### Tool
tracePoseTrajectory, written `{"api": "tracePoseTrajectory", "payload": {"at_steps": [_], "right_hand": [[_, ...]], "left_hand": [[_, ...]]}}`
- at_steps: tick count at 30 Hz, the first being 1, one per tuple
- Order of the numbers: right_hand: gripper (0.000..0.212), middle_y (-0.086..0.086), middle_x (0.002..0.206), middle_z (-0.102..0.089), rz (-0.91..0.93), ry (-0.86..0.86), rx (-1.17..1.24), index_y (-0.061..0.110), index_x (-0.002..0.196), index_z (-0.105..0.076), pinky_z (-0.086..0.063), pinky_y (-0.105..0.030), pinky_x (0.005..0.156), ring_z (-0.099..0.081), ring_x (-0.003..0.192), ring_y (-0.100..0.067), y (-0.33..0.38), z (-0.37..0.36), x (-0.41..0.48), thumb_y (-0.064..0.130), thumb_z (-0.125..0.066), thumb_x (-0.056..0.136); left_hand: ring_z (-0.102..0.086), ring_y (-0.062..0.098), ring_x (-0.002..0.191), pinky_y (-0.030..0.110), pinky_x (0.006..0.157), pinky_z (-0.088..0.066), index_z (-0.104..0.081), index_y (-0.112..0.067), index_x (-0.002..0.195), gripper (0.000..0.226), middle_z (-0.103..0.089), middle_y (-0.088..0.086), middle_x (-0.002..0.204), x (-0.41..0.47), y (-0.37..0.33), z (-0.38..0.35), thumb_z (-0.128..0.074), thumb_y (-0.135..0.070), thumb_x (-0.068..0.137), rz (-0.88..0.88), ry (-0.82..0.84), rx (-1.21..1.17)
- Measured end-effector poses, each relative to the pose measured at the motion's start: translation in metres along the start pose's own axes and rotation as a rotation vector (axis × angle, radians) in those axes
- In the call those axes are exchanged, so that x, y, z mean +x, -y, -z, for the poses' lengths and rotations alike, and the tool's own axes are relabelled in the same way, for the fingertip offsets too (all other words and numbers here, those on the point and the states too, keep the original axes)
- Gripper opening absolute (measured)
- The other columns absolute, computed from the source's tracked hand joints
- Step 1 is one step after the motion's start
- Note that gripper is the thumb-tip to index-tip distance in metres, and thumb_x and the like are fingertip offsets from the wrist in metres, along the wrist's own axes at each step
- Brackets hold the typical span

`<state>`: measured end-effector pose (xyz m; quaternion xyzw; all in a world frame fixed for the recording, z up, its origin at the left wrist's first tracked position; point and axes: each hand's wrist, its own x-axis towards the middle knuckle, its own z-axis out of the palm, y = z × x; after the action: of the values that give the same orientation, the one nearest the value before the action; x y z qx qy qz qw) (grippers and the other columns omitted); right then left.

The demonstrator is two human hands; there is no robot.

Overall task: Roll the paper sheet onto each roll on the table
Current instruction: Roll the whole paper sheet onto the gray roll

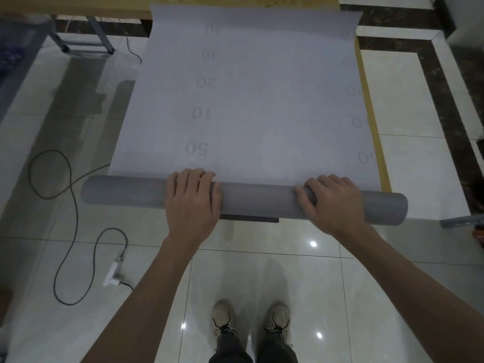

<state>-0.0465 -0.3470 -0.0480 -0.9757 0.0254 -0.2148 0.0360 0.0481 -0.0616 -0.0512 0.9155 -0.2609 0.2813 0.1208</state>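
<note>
One grey roll (262, 200) lies crosswise at the near edge of the counter (366, 95), gripped on both halves.
Left hand (192, 203) and right hand (332, 203) curl over its top, fingers pressed together; the paper sheet (248, 100) runs flat from the roll up the counter; a cable (76, 203) loops on the floor (262, 271).

Wooden table (380, 155) — paper sheet (248, 100) spread flat — roll (262, 201) at near edge.

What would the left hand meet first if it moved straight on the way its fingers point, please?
The left hand grips the grey roll with fingers pointing away from the person, so it would probably meet the flat paper sheet first; nothing else shows on that line.
</note>
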Motion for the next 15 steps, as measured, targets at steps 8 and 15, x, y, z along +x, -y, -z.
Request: {"api": "tracePoseTrajectory", "payload": {"at_steps": [8, 15], "right_hand": [[0.043, -0.007, 0.076, -0.063, -0.036, -0.074, -0.027, 0.009, 0.081, -0.067, -0.045, -0.043, 0.067, -0.055, 0.067, -0.026, 0.002, 0.002, -0.004, 0.041, -0.05, 0.104], [0.056, -0.004, 0.057, -0.059, -0.074, -0.096, -0.069, 0.012, 0.064, -0.062, -0.036, -0.034, 0.059, -0.051, 0.051, -0.024, 0.001, 0.003, 0.008, 0.043, -0.044, 0.107]], "left_hand": [[-0.056, 0.032, 0.075, 0.047, 0.083, -0.045, -0.066, -0.007, 0.087, 0.036, -0.065, 0.011, 0.082, 0.008, -0.001, -0.003, -0.042, -0.023, 0.108, 0.004, 0.011, 0.024], [-0.054, 0.03, 0.07, 0.044, 0.076, -0.043, -0.066, -0.008, 0.085, 0.039, -0.064, 0.011, 0.077, 0.005, 0.005, -0.003, -0.04, -0.025, 0.108, -0.055, 0.021, 0.053]]}}
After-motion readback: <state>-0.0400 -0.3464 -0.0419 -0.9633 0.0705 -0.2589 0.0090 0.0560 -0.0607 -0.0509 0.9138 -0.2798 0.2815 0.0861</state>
